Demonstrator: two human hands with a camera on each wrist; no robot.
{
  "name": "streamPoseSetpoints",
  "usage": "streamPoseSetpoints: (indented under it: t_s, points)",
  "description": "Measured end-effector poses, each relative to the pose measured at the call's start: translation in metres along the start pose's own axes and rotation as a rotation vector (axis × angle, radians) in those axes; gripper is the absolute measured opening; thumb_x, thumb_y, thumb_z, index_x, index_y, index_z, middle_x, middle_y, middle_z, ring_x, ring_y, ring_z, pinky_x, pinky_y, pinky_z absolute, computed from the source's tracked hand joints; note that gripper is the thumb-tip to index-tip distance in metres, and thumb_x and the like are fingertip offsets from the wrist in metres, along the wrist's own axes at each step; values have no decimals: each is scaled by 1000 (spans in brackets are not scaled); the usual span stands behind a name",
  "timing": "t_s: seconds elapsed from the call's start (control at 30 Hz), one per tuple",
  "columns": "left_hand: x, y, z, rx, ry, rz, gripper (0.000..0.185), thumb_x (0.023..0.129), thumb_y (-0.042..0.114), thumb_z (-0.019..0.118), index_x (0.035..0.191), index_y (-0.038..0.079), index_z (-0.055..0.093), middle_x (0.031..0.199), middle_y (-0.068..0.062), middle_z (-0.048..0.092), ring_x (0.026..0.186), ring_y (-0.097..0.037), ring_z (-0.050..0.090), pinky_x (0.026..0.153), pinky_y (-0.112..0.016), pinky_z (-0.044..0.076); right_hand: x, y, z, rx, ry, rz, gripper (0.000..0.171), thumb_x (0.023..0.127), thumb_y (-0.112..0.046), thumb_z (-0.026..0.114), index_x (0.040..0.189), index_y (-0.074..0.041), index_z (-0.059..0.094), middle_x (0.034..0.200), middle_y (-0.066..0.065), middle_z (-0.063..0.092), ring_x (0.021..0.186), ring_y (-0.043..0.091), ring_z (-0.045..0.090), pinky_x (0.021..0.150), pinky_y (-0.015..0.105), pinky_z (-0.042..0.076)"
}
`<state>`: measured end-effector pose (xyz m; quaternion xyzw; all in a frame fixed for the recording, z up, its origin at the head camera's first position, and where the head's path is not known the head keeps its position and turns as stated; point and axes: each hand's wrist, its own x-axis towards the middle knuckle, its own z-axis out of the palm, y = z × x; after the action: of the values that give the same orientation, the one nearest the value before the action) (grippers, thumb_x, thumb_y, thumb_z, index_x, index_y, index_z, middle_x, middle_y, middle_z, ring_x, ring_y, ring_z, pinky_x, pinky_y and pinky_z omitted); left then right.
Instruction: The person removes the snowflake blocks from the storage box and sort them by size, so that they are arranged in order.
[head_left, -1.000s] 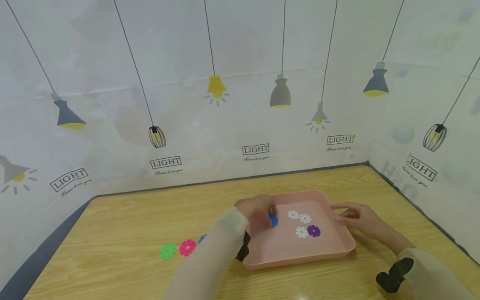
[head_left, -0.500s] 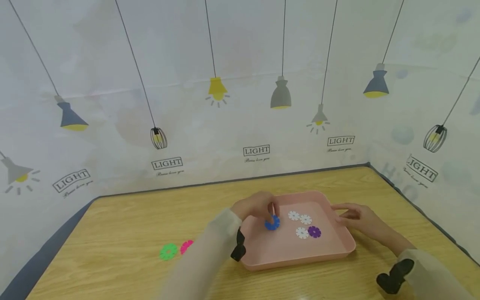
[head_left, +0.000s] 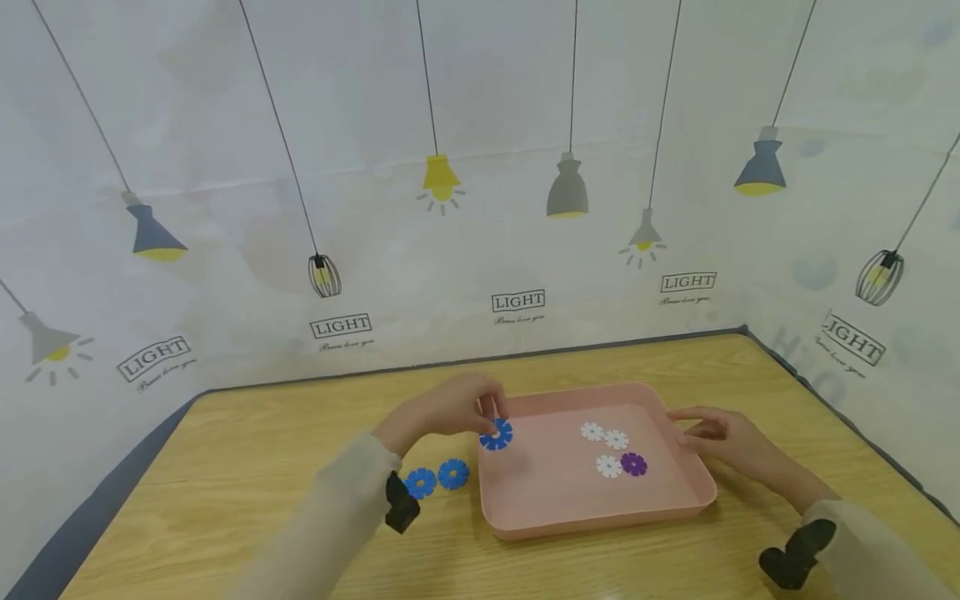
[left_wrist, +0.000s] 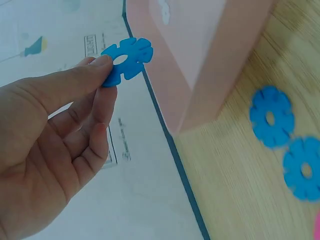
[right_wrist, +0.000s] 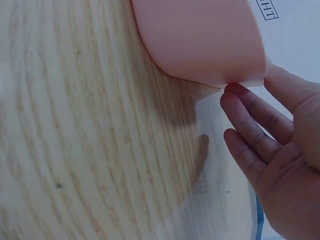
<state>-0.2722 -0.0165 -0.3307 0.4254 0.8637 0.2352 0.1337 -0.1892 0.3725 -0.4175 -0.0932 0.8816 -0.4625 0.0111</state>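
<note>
My left hand (head_left: 450, 407) pinches a blue flower-shaped snowflake disc (head_left: 496, 434) between thumb and fingers, above the left rim of the pink tray (head_left: 551, 500). The left wrist view shows the notched disc (left_wrist: 134, 56) tilted, held by one edge, its centre hole visible. My right hand (head_left: 727, 442) holds the tray's right side; in the right wrist view the thumb goes behind the wall (right_wrist: 205, 45) and fingertips touch its outside. Inside the tray lie white discs (head_left: 609, 466) and a purple disc (head_left: 633, 464).
Two blue discs, one nearer the tray (head_left: 453, 473) and one by the left wrist (head_left: 421, 482), lie on the wooden table (head_left: 570, 567). A pink edge (left_wrist: 317, 229) shows in the left wrist view. A printed backdrop (head_left: 420, 275) borders the table.
My left hand has lifted the blue disc from inside the tray and moved left to its rim. The left forearm now hides the green and pink discs. The right hand stays put.
</note>
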Motion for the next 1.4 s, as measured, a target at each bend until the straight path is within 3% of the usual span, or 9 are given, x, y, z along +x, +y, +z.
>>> streamPoseSetpoints:
  t_s: [0.17, 0.37, 0.63, 0.73, 1.0, 1.27, 1.4]
  points:
    - [-42, -19, -11, -11, 27, -10, 14, 79, 3, 69, 88, 11, 62, 82, 1, 58, 74, -11, 56, 66, -26, 48, 0, 1, 0, -6, 4, 15, 49, 88, -21, 62, 127, 4, 48, 116, 26, 56, 89, 12, 63, 72, 27, 51]
    - [-98, -50, -20, -83, 60, -84, 12, 82, 0, 64, 90, 8, 58, 84, -1, 58, 77, -14, 56, 67, -29, 48, 0, 0, 1, -7, 7, 2, 48, 88, -20, 62, 127, 4, 48, 116, 26, 56, 88, 12, 63, 72, 26, 51]
    - [-161, -99, -23, -204, 30, -203, 13, 85, 0, 60, 93, 3, 51, 91, -7, 55, 83, -20, 55, 67, -32, 47, -3, 0, 1, 4, 5, 3, 48, 88, -19, 62, 127, 5, 48, 108, 23, 61, 87, 12, 63, 72, 25, 50]
    - [-178, -115, -21, -244, 23, -211, 13, 85, 1, 60, 94, 2, 50, 91, -8, 54, 82, -20, 53, 65, -30, 46, -3, -1, 1, 9, 0, -12, 48, 88, -18, 62, 127, 6, 48, 106, 22, 62, 86, 10, 63, 71, 25, 50]
    - [-197, -146, -8, -280, -13, -297, 15, 86, 7, 61, 97, 2, 53, 93, -7, 54, 86, -22, 51, 70, -36, 45, -2, 0, -1, 28, -10, -29, 47, 89, -17, 60, 127, 7, 47, 104, 22, 63, 86, 8, 62, 71, 27, 51]
    - [-202, -152, -1, -249, 23, -396, 15, 81, 1, 63, 94, -2, 55, 86, -5, 52, 79, -19, 48, 68, -31, 43, -2, 0, 0, 33, -14, -19, 47, 89, -17, 60, 127, 7, 46, 104, 23, 62, 87, 8, 62, 71, 26, 51]
    - [-204, -153, 1, -239, 22, -406, 16, 81, 0, 63, 94, -3, 55, 86, -5, 54, 81, -19, 50, 71, -32, 44, -2, 0, 0, 27, -9, -16, 47, 89, -17, 60, 127, 7, 47, 106, 23, 62, 87, 8, 62, 70, 26, 51]
